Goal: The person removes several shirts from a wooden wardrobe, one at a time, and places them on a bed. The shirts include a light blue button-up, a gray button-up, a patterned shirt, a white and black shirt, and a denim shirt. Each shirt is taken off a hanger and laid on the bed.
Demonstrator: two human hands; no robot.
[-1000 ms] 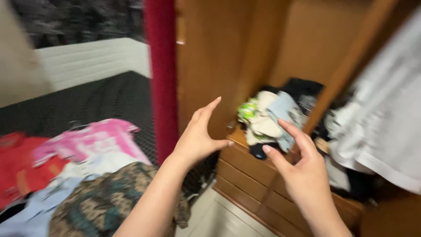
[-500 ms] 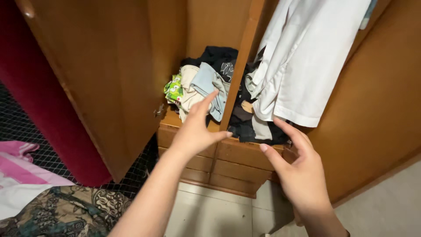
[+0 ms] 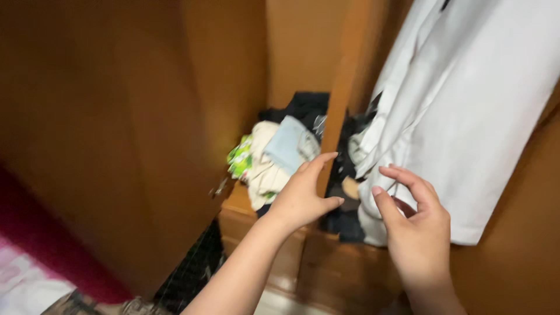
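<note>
Mostly the view is soft with motion blur, so edges and fabric details are hard to read. An open wooden wardrobe (image 3: 175, 116) fills the picture; its door on the left is a brown smear, and a strip of dark red with pale pink and white cloth at the lower left corner is too blurred to identify. A white hanging garment (image 3: 466, 116) is cut off by the top and right edges, so its hanger and upper part cannot be seen. Behind the wooden divider post (image 3: 344, 105) lies a heap of jumbled clothes (image 3: 274, 157): pale cream, light blue and a green-patterned piece on the left of the post, dark pieces behind and to the right, partly hidden by the post, the hands and the white garment. The drawers below are largely covered by the forearms. The left hand (image 3: 303, 195) is empty, its fingers held straight and together with the thumb spread, just in front of the pile and the post; whether it touches either cannot be told. The right hand (image 3: 417, 227) is empty as well, fingers curled loosely with a gap to the thumb, at the lower hem of the white garment, the fingertips seemingly brushing the cloth.
</note>
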